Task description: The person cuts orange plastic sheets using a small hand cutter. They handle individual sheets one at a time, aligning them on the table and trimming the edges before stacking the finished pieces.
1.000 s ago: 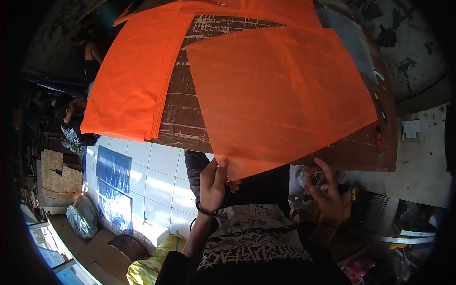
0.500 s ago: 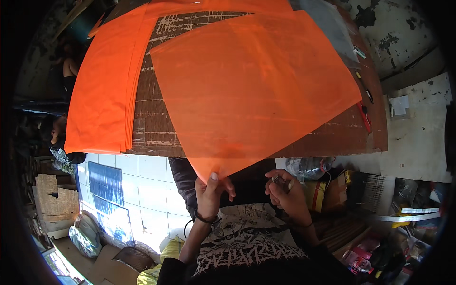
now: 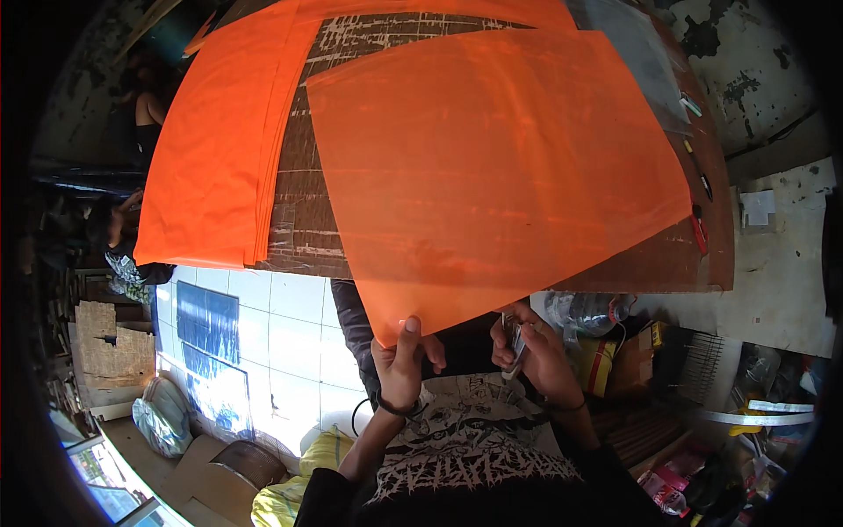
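Note:
A thin, see-through orange sheet (image 3: 500,167) lies slanted across the brown table (image 3: 294,206), its near corner hanging past the front edge. My left hand (image 3: 402,360) pinches that corner, thumb on top and fingers underneath. To the right of it, just below the sheet's slanted edge, my right hand (image 3: 540,356) is closed round a small shiny metal tool (image 3: 515,344). Its exact kind is hard to make out, as the fingers cover much of it. A small pale spot shows on the sheet by my left thumb.
Folded orange sheets (image 3: 211,158) lie layered on the table's left side. A red-handled tool (image 3: 699,230) and a pen-like tool (image 3: 700,171) rest near its right edge. A clear plastic bottle (image 3: 580,312) is below the table at right. Another person (image 3: 123,237) is at far left.
The metal tool in my right hand has turned more upright and shows more plainly. My left hand keeps its pinch on the corner. The whole view has shifted slightly.

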Available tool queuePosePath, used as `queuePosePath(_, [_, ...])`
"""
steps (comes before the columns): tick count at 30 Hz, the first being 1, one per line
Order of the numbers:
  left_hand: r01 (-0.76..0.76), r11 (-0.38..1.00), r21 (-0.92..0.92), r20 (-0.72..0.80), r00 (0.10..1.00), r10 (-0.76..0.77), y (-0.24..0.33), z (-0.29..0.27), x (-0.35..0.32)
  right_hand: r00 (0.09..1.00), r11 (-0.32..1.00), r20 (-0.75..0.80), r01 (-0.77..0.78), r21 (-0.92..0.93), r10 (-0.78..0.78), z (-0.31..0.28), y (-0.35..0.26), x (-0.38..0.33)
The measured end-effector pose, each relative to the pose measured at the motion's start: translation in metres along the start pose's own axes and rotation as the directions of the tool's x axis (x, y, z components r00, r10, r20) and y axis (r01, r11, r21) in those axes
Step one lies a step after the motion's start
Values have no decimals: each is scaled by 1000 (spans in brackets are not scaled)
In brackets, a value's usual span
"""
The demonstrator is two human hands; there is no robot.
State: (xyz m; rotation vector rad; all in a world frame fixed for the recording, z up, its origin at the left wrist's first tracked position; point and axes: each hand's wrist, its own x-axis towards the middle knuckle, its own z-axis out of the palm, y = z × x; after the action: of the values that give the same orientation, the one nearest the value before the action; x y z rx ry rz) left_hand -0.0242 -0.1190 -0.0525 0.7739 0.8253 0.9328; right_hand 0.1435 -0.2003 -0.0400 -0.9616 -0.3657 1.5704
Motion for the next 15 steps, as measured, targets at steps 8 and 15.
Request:
queuePosePath(8, [62,993,-100,267,963,-33,-20,5,7,997,987,-53,-71,-143,64,10,-6,-16])
queuePosePath(15, [96,980,176,270,953,-141,-23,17,14,995,1000,-95,-19,-17,18,22,2,-6])
